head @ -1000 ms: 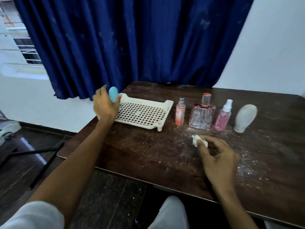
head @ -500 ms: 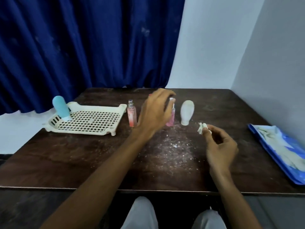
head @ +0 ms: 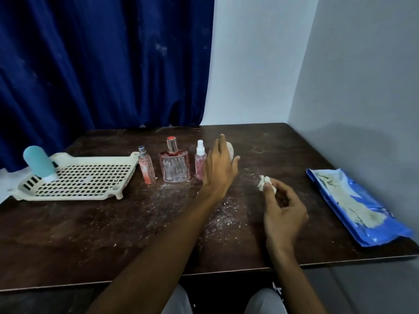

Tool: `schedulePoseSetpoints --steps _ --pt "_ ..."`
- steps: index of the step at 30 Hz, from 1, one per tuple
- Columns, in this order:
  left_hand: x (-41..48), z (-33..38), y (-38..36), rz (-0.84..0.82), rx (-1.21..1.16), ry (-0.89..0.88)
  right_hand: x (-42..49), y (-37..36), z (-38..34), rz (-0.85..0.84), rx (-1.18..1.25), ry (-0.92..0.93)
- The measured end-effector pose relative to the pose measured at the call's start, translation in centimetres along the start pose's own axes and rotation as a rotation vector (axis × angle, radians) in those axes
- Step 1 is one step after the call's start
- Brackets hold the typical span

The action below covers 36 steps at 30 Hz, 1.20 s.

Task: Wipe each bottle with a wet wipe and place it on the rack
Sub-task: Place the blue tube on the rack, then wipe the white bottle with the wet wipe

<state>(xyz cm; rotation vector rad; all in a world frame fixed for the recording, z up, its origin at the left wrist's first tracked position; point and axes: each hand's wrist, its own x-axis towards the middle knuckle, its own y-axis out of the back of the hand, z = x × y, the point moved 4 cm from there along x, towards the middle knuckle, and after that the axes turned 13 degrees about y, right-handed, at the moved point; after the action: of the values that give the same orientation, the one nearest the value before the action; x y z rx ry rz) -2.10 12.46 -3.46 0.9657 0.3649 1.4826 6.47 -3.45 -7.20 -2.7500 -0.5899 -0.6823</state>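
A teal bottle (head: 38,163) stands cap-down on the far left corner of the cream rack (head: 90,177). Right of the rack stand a thin pink spray bottle (head: 145,166), a square glass perfume bottle (head: 174,164) and a small pink spray bottle (head: 200,163). My left hand (head: 219,164) reaches across with straight fingers, in front of a white rounded bottle (head: 230,149) that it mostly hides. I cannot tell whether it touches that bottle. My right hand (head: 281,209) pinches a crumpled white wet wipe (head: 263,182) above the table.
The dark wooden table (head: 113,234) is dusted with white specks in the middle. A blue pack of wipes (head: 353,205) lies open at the right edge. A blue curtain hangs behind, and a white wall stands close on the right.
My left hand let go of the teal bottle on the rack, then swept right past the pink bottles to the white bottle. The view turned right. My right hand kept the wipe.
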Motion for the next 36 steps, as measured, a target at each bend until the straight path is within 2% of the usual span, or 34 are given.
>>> schedulePoseSetpoints --steps 4,11,15,18,20,27,29,32,36 --pt "0.2 -0.4 -0.8 0.048 -0.067 0.007 0.1 0.0 0.1 -0.005 -0.026 0.004" --pt "-0.4 0.2 -1.1 0.024 -0.221 0.013 0.0 0.3 -0.2 0.024 -0.025 0.012" --pt "-1.2 0.4 -1.2 -0.237 -0.459 0.108 0.0 0.5 -0.3 0.076 -0.005 0.003" --pt "-2.4 0.1 -1.1 -0.526 -0.815 0.217 0.1 0.6 -0.4 0.109 0.014 -0.004" --pt "-2.8 -0.1 -0.8 -0.663 -0.977 0.266 0.1 0.6 -0.5 0.109 0.003 -0.002" --pt "-2.7 -0.6 -1.2 -0.823 -1.059 0.211 0.0 0.3 -0.5 0.059 -0.056 0.041" --pt "-3.0 -0.5 -1.4 -0.918 -1.155 0.214 -0.1 0.3 -0.7 0.029 -0.066 0.061" --pt "-3.3 -0.6 -1.5 -1.059 -1.173 0.258 -0.2 -0.1 -0.8 -0.048 -0.102 0.083" --pt "-3.4 -1.4 -1.4 -1.108 -1.171 0.263 -0.2 -0.6 -1.2 -0.131 -0.17 0.177"
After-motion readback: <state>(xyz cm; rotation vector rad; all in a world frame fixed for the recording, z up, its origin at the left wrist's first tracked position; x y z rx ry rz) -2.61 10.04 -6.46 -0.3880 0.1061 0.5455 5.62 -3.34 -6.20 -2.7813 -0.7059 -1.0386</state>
